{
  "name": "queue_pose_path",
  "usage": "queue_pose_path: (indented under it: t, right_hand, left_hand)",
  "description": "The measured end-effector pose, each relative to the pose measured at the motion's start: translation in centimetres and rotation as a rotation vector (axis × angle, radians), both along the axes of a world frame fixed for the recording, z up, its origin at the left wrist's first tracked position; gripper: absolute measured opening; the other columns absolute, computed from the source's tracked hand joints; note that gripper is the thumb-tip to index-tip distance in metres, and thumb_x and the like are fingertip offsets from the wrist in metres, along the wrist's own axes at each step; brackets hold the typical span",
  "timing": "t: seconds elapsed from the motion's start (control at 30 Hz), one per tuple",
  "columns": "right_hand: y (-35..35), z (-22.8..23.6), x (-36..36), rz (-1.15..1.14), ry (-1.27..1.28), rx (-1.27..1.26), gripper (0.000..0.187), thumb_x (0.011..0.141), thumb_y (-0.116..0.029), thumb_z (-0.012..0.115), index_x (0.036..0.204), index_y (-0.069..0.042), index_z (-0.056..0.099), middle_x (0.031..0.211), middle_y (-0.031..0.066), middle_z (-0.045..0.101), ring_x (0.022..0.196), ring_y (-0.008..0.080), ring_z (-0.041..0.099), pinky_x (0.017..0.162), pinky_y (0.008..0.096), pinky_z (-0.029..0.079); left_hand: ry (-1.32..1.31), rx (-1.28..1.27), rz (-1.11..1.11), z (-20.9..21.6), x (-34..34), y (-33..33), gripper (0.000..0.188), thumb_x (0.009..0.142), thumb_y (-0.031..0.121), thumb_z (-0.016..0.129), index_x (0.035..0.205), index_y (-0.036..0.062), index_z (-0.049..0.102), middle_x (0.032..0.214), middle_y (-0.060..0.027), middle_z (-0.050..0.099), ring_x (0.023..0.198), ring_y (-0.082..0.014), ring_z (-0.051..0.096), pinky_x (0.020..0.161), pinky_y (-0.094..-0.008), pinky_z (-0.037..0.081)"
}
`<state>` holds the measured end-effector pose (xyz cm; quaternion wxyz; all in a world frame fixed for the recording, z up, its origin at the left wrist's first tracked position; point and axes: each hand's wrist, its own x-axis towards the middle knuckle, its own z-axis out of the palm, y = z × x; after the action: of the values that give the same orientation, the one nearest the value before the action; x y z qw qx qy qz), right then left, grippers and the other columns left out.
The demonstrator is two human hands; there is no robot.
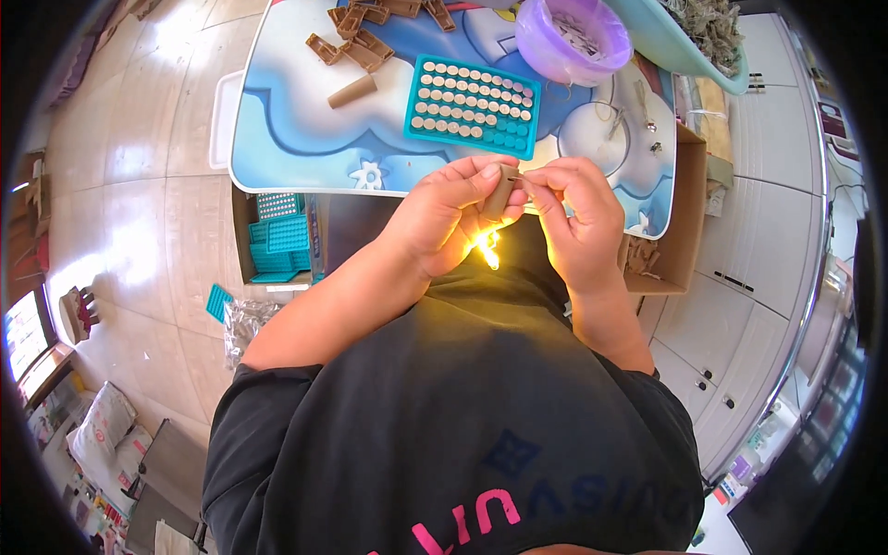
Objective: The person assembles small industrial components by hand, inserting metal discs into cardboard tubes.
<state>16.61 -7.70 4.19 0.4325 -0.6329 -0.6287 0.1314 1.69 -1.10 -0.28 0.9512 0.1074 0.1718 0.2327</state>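
Just over the table's near edge, my left hand (427,222) is closed around a small brown plastic case (500,192), held tilted. My right hand (587,217) pinches at the case's upper right side; whatever sits between its fingertips is too small to make out. Below the case, a bunch of lights (487,248) glows bright yellow against the dark shirt. Beyond my hands lies a teal tray (511,139) with rows of round silver button cells, its lower right slots bare. One brown piece (352,92) rests left of the tray.
Several brown cases (368,50) lie at the table's far left. A purple bowl (532,42) of small pieces and a pale green basin (680,51) stand far right. Under the blue-and-white table (305,139) are boxes; one holds teal trays (285,234).
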Motion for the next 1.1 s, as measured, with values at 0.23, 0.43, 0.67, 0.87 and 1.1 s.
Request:
queue_pose_path:
  t: [0.23,0.43,0.67,0.87,1.1]
  right_hand:
    - [-0.6,-0.5,0.3,0.025,-0.108,0.029,0.015,0.072,0.002,0.067,0.085,-0.004,0.062,0.081,0.0079,0.060,0.072,0.0255,0.057,0.063,0.0336,0.046]
    - [-0.6,0.4,0.1,0.082,-0.281,-0.018,0.016,0.072,0.000,0.068,0.086,-0.004,0.062,0.082,0.0079,0.061,0.072,0.0253,0.059,0.063,0.0326,0.046]
    - [-1.5,0.1,0.1,0.005,-0.056,-0.050,0.014,0.073,-0.001,0.069,0.085,-0.003,0.062,0.081,0.0097,0.063,0.070,0.0266,0.060,0.062,0.0329,0.048]
    - [-1.2,-0.1,0.2,0.049,-0.172,0.034,0.013,0.072,0.000,0.068,0.083,-0.003,0.062,0.079,0.0097,0.063,0.069,0.0270,0.060,0.060,0.0344,0.048]
    - [-1.5,-0.6,0.1,0.023,-0.126,0.080,0.013,0.071,0.000,0.069,0.080,-0.002,0.060,0.077,0.0109,0.062,0.067,0.0274,0.060,0.058,0.0342,0.047]
  left_hand:
    - [0.078,-0.025,-0.010,0.7,0.1,-0.1,0.027,0.093,0.014,0.050,0.116,-0.0010,0.052,0.098,-0.0090,0.062,0.089,-0.0168,0.063,0.085,-0.0309,0.051]
    - [0.161,-0.026,0.005,0.4,0.2,-0.6,0.026,0.092,0.013,0.054,0.113,-0.0002,0.055,0.099,-0.0081,0.063,0.092,-0.0162,0.062,0.086,-0.0318,0.050]
    - [0.185,-0.037,0.002,1.0,0.3,-0.9,0.028,0.092,0.016,0.055,0.114,-0.0019,0.054,0.102,-0.0098,0.062,0.092,-0.0185,0.062,0.087,-0.0335,0.050]
    - [0.275,0.028,-0.011,1.7,0.4,-1.1,0.027,0.095,0.014,0.050,0.116,-0.0006,0.054,0.101,-0.0070,0.062,0.092,-0.0142,0.061,0.086,-0.0294,0.052]
    - [0.290,0.041,-0.023,1.7,0.2,-1.2,0.029,0.095,0.016,0.049,0.118,-0.0010,0.054,0.100,-0.0066,0.062,0.092,-0.0133,0.062,0.085,-0.0283,0.052]
